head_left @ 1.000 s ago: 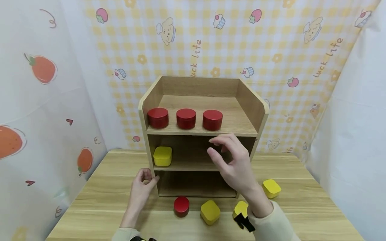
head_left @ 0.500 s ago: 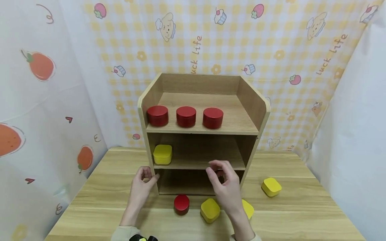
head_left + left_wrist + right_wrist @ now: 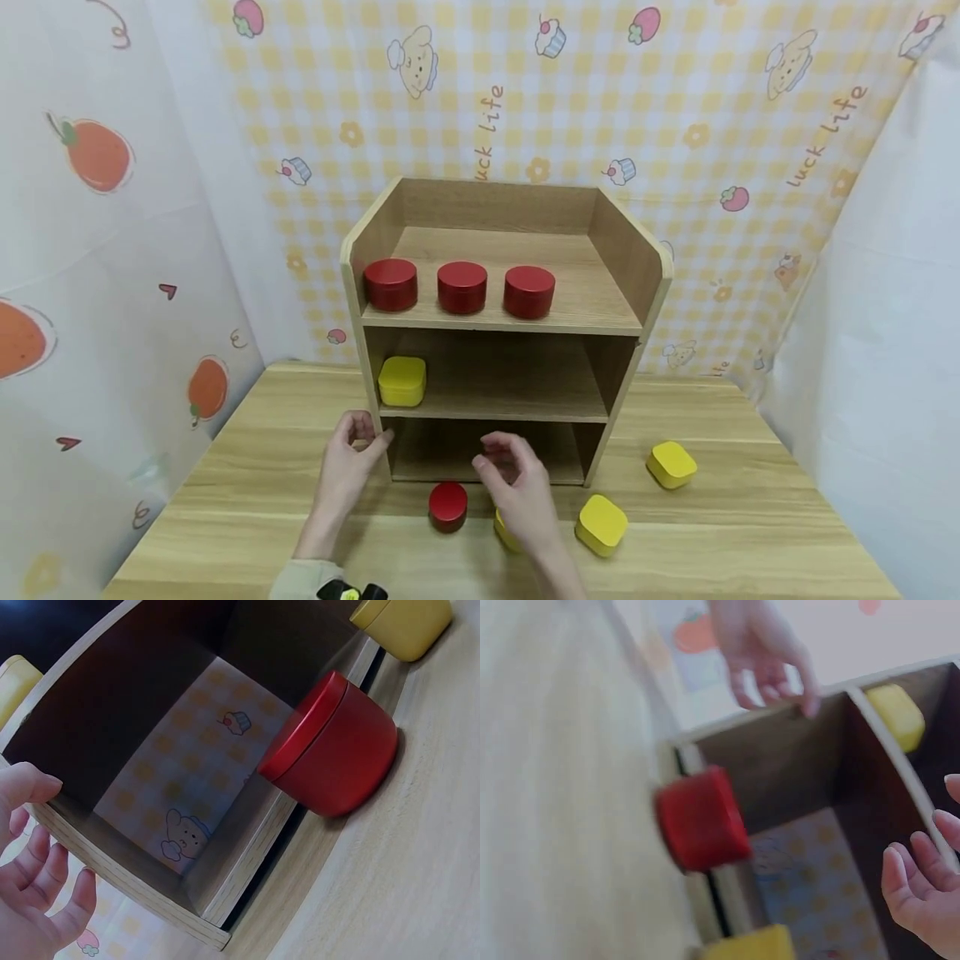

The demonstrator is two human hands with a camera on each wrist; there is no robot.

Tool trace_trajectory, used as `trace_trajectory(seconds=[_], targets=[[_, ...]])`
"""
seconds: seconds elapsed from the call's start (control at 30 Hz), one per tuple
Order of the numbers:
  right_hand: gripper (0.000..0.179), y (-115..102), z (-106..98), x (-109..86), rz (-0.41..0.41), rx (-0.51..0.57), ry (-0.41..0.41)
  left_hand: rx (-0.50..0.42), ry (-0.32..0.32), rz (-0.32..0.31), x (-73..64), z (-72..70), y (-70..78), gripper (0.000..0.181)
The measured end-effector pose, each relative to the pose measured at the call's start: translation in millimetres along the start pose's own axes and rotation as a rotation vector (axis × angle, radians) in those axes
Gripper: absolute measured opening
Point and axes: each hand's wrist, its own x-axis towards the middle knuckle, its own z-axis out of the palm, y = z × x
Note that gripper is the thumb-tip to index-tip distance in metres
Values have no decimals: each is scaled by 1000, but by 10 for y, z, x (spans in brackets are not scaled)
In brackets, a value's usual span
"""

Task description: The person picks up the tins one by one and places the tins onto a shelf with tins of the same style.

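Observation:
My left hand (image 3: 347,462) holds the left side panel of a small wooden shelf unit (image 3: 656,275). In the left wrist view its thumb (image 3: 34,784) lies over the panel's front edge, with the other fingers outside. My right hand (image 3: 521,492), holding nothing, has its fingers bent and spread in front of the bottom compartment. It partly covers a yellow rounded-square box (image 3: 506,535) on the table. A round red tin (image 3: 448,507) stands between the hands, close to the unit's base; the left wrist view shows that red tin (image 3: 334,750) from the side.
On the top shelf three red tins (image 3: 462,287) stand in a row. One yellow box (image 3: 402,382) sits at the left of the middle shelf. Two more yellow boxes (image 3: 602,525) lie on the table (image 3: 750,533) at the right. Printed cloth (image 3: 480,100) hangs behind.
My right hand has come down from beside the middle shelf and moved left, to above the yellow box near the red tin. My left hand has stayed on the side panel.

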Motion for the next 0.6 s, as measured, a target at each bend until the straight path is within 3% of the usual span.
trace_trajectory(seconds=[0.23,0.6], targets=[[30,139,201,-56,78,-80,-167,19,-5,9,9,-9,22,27],[43,249,301,-89,129,-215,-304,2,19,27,-5,-7,16,26]])
